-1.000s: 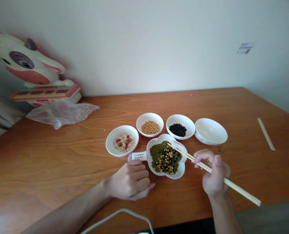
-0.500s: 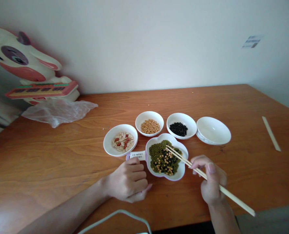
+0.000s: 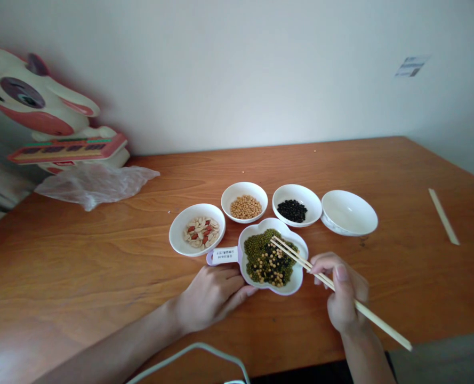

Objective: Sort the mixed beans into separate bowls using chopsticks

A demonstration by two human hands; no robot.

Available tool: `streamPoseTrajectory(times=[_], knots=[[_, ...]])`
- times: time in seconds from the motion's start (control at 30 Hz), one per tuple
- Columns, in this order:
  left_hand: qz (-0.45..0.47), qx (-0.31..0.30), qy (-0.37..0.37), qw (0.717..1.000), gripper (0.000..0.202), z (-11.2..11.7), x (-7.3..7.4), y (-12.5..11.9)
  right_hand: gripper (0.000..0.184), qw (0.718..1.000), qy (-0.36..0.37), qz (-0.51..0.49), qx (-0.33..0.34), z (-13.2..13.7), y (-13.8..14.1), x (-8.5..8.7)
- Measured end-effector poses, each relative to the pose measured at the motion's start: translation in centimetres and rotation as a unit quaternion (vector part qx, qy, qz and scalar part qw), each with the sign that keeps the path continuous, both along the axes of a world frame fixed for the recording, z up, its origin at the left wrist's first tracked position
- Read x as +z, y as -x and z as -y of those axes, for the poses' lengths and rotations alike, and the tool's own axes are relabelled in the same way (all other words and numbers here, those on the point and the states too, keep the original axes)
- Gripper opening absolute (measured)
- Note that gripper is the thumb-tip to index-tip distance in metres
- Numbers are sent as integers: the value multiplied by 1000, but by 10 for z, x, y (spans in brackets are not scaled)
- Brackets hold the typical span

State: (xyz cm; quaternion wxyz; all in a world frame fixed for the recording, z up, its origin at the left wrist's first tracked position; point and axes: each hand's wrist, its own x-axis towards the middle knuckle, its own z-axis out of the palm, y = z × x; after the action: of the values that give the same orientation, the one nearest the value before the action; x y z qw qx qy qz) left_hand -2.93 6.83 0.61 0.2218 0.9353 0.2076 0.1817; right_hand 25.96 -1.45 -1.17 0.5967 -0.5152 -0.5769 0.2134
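Note:
In the middle stands a white, flower-shaped dish [image 3: 299, 271] with a labelled handle [image 3: 225, 255] on its left. Green beans [image 3: 256, 246] fill it, with black beans and yellow soybeans mixed in toward its front. My left hand [image 3: 216, 296] is at the dish's front left edge, thumb along the rim and fingers partly hidden beneath it. Closed around a pair of wooden chopsticks [image 3: 384, 326] is my right hand [image 3: 343, 290]. Their tips point into the dish, touching or just over the beans; no bean shows clearly between them.
Behind the dish are white bowls: one with peanuts [image 3: 202, 232], one with soybeans [image 3: 245, 207], one with black beans [image 3: 292, 210] and a bare bowl [image 3: 348, 213]. A paper strip [image 3: 443, 216] lies right. A plastic bag [image 3: 96, 184] and cow-shaped toy keyboard [image 3: 69, 149] sit left.
My left hand has gone from a loose fist beside the handle to the dish's front edge, its fingers now under the rim. The chopsticks stay nearly in place.

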Motion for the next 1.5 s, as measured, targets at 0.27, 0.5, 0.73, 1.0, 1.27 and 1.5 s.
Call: streamPoseTrajectory(times=[0.27, 0.5, 0.73, 1.0, 1.27, 1.5], knots=[[1, 4, -12, 1000, 26, 1, -2, -2, 41, 1000, 0, 3, -1, -2, 0, -2], [-4, -15, -18, 1000, 28, -1, 1, -1, 44, 1000, 18, 9, -23, -1, 0, -4], [-5, -18, -18, 1000, 28, -2, 0, -1, 47, 998, 21, 27, -47, 0, -3, -6], [-13, -13, -12, 1000, 27, -1, 2, -2, 51, 998, -6, -33, -55, 2, 1, -2], [4, -14, -27, 1000, 25, 0, 3, -3, 52, 993, -88, -35, -68, -3, 7, 12], [6, -8, -95, 995, 28, 2, -3, -4, 47, 974, -213, 27, -67, -38, 32, 34]])
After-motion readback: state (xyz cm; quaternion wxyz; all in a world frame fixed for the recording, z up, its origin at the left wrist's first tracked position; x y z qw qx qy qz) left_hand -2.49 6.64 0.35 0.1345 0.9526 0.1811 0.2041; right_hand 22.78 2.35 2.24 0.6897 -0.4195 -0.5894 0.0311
